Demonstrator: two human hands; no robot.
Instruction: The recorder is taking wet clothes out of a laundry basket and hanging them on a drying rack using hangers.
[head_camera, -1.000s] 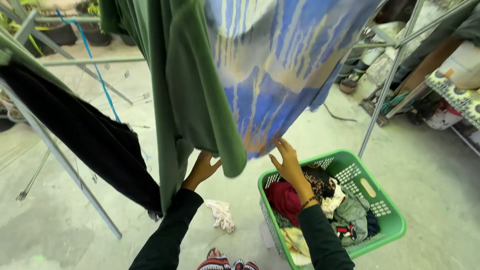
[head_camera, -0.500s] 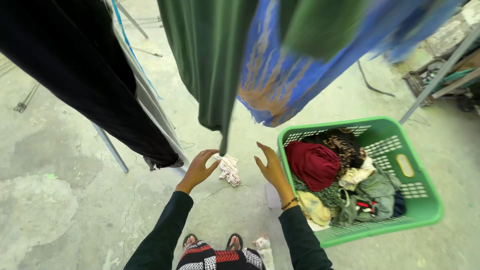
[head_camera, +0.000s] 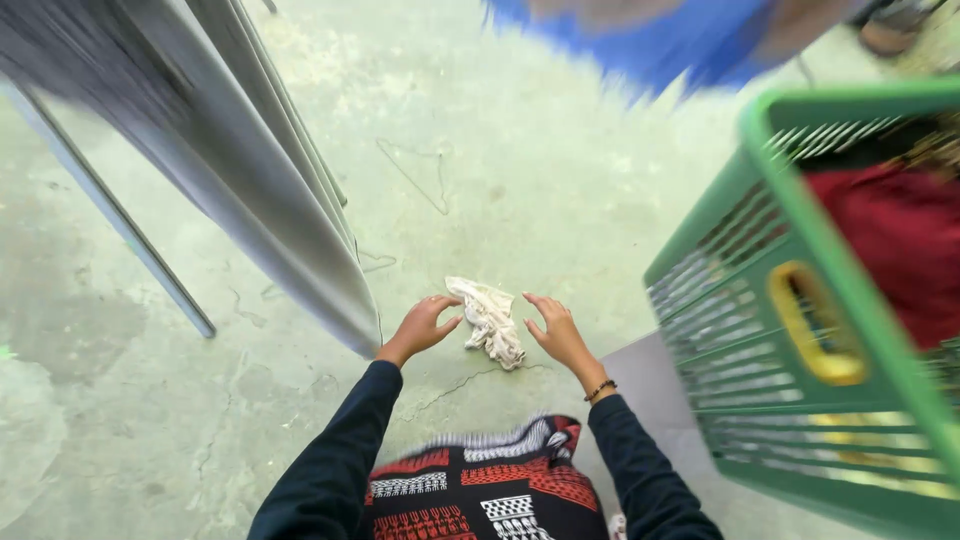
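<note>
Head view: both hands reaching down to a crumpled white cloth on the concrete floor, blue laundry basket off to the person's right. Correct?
Not quite: the laundry basket is green, not blue, with a yellow handle opening, as the head view shows. The rest holds: the left hand and right hand reach down on either side of the crumpled white cloth on the concrete floor, basket to the person's right.

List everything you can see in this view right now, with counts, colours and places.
crumpled cloth: one, off-white, on the floor between both hands
laundry basket: one, green with yellow handle, right side
red garment: one, inside the basket
hanging fabric: one, blue, blurred, top edge
drying rack legs: grey metal, left
concrete floor: pale greenish grey, cracked
patterned skirt: one, red, black, white, bottom centre
left hand: open, beside the cloth
right hand: open, beside the cloth
</note>
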